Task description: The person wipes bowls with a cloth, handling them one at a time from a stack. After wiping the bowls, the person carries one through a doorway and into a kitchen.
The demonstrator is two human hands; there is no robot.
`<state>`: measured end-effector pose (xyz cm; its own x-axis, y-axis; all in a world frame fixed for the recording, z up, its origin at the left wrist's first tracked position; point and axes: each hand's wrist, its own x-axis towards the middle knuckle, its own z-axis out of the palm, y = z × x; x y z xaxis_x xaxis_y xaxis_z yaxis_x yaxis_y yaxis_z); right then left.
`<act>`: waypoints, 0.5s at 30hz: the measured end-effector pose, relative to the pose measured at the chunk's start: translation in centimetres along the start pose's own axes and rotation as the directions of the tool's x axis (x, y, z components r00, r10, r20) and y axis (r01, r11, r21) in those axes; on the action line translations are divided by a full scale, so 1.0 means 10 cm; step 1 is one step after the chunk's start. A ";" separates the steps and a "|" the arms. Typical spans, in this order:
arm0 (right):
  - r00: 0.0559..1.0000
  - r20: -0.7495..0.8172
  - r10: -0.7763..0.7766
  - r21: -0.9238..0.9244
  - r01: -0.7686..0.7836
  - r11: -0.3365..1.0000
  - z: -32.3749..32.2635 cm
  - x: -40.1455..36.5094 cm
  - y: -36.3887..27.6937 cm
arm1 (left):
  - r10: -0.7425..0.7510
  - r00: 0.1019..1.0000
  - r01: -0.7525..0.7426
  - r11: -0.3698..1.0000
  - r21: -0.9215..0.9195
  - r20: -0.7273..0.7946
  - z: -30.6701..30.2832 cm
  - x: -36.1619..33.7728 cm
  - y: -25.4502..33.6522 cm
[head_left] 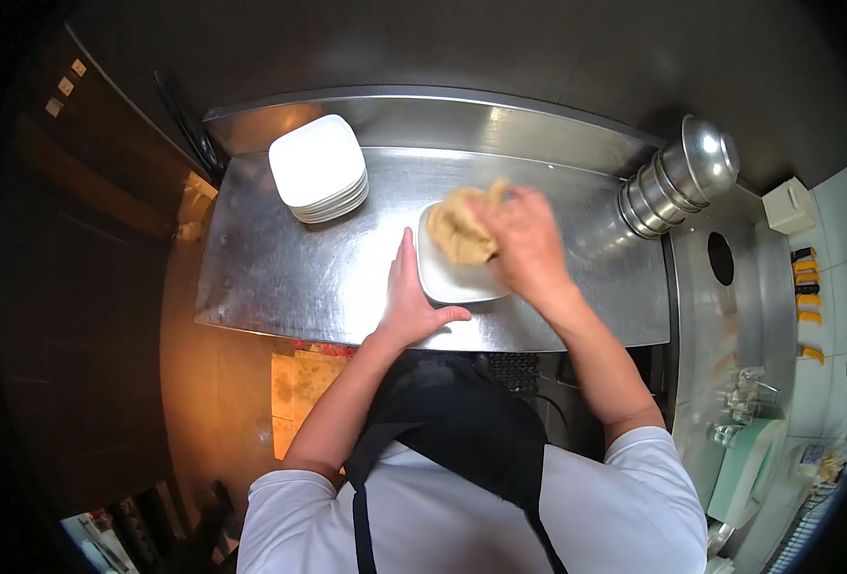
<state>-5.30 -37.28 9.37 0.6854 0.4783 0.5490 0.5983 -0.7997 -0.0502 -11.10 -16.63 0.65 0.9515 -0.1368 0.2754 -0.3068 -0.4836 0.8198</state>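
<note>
On the steel counter (261, 258), near its front edge and in front of the person, sits a square white plate (452, 279) with rounded corners. The person's right hand (527, 239) grips a tan cloth (460, 230), bunched up and laid over the plate's far and middle part; hand and cloth are slightly blurred. The left hand (414, 298) is spread wide, fingers stretched along the plate's left side and thumb out to the right along the near side. Whether every finger touches the rim cannot be told.

Farther back and to the left stands a stack (318, 167) of similar white plates, well apart from both hands. Toward the back right corner, metal bowls (668, 187) lie nested on their side, tilted up to the right. Behind runs a raised steel backsplash (443, 120).

Past the counter's right end, a second steel surface (758, 316) has a dark round opening (720, 258), with a white box (789, 206) near it. Knives (806, 299) with yellow and black handles line the tiled wall (840, 225). The person wears a black apron (452, 421) over a white shirt (624, 517).
</note>
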 end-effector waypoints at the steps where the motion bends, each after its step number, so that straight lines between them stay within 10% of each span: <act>1: 0.998 0.038 0.040 0.095 -0.044 0.994 0.12 -0.06 -0.04 | -0.081 0.991 0.094 0.987 -0.131 0.102 0.07 0.00 -0.05; 6: 0.875 0.414 0.252 0.342 -0.406 0.848 0.37 -0.19 -0.25 | 0.000 0.999 -0.010 0.977 -0.211 -0.047 0.23 -0.02 -0.09; 9: 0.786 0.546 0.289 0.684 -0.618 0.387 0.34 -0.20 -0.38 | -0.030 0.997 0.013 0.976 -0.217 -0.075 0.23 0.04 0.03; 12: 0.837 0.527 0.151 0.808 -0.548 0.217 0.23 -0.17 -0.26 | 0.040 0.993 -0.004 0.952 -0.306 0.111 0.11 0.12 0.09; 13: 0.849 0.479 0.221 0.818 -0.524 0.237 0.14 -0.13 -0.31 | 0.037 0.998 -0.026 0.968 -0.251 0.040 0.11 0.09 0.07; 15: 0.929 0.124 0.349 0.599 -0.351 0.720 0.05 -0.04 -0.22 | 0.042 0.994 -0.055 0.989 -0.137 -0.101 0.15 0.03 0.03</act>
<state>-6.70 -35.53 8.90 0.8970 0.2106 0.3887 0.4391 -0.5261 -0.7283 -10.90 -18.11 0.25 0.9310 -0.0693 0.3584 -0.3590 -0.3520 0.8644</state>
